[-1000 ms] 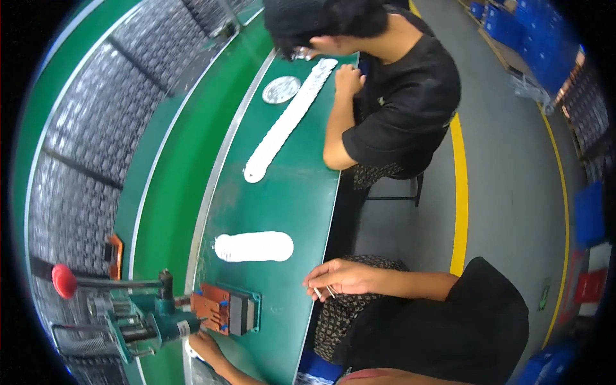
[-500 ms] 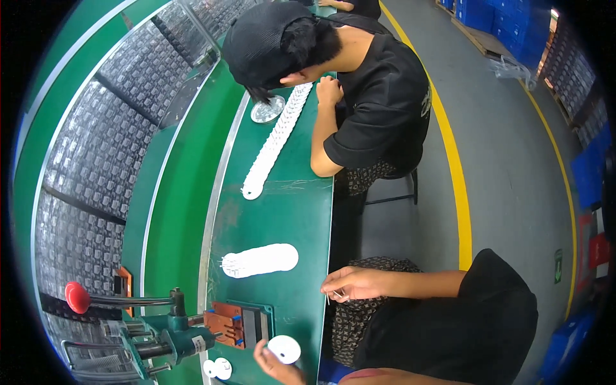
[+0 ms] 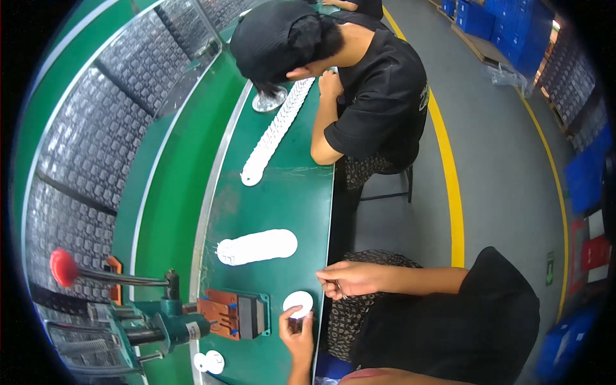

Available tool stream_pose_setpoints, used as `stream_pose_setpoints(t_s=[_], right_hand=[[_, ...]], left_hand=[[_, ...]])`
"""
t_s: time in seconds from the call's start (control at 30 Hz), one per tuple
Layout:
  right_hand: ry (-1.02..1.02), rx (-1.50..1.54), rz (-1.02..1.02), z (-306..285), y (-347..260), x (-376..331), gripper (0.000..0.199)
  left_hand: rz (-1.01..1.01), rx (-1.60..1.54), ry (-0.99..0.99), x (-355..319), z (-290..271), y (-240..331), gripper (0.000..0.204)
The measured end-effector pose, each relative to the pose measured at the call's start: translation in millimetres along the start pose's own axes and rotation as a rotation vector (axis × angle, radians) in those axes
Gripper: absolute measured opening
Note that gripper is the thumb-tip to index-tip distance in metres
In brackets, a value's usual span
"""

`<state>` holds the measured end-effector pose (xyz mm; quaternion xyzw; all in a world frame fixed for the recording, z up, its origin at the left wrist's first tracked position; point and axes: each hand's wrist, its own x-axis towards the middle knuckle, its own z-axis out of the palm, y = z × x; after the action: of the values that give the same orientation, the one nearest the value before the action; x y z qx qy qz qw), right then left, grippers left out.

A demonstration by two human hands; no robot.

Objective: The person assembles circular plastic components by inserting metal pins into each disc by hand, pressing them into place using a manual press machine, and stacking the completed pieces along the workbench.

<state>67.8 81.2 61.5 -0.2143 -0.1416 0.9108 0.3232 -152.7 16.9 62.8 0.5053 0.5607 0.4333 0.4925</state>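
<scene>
My left hand (image 3: 298, 337) is closed on the edge of a round white disc (image 3: 298, 304) with a small dark hole, pinching it between thumb and finger near the table's edge. Above my lap, my right hand (image 3: 350, 280) is closed, with fingertips together on a thin, pin-like piece (image 3: 341, 292) too small to name. Left of the disc is a green hand press (image 3: 173, 327) with a red-knobbed lever (image 3: 64, 267) and a copper-coloured fixture block (image 3: 221, 314). An overlapping row of white discs (image 3: 258, 246) lies farther up the green table.
Two small white round pieces (image 3: 210, 362) sit below the press. A co-worker (image 3: 378, 96) leans over the table ahead, beside a long row of discs (image 3: 276, 138) and a metal dish (image 3: 269, 100). Blue boxes (image 3: 520, 32) stand across the grey floor.
My left hand and the white disc have moved up and right, away from the press toward the table's edge. My right hand has shifted slightly. The whole view has tilted a little.
</scene>
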Motion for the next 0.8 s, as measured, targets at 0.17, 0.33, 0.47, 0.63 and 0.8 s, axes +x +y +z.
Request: stream_pose_setpoints(t_s=[0.17,0.33,0.47,0.63,0.8], right_hand=[[0.063,-0.127,-0.029,9.7,2.9,7.7,0.024],[0.147,-0.255,0.032,25.1,-6.9,11.4,0.023],[0.214,-0.399,-0.096,32.1,-8.1,14.6,0.022],[0.158,-0.634,-0.372,25.0,4.2,25.0,0.02],[0.183,-0.764,-0.367,27.1,14.4,25.6,0.019]], left_hand=[[0.263,0.241,0.062,1.4,-7.8,2.5,0.017],[0.269,0.273,0.03,6.0,-4.9,12.4,0.014],[0.141,0.241,0.018,7.8,-5.2,12.7,0.009],[0.096,0.136,0.037,8.9,-4.0,-0.3,0.032],[0.112,0.086,0.027,10.6,-3.1,-0.5,0.052]])
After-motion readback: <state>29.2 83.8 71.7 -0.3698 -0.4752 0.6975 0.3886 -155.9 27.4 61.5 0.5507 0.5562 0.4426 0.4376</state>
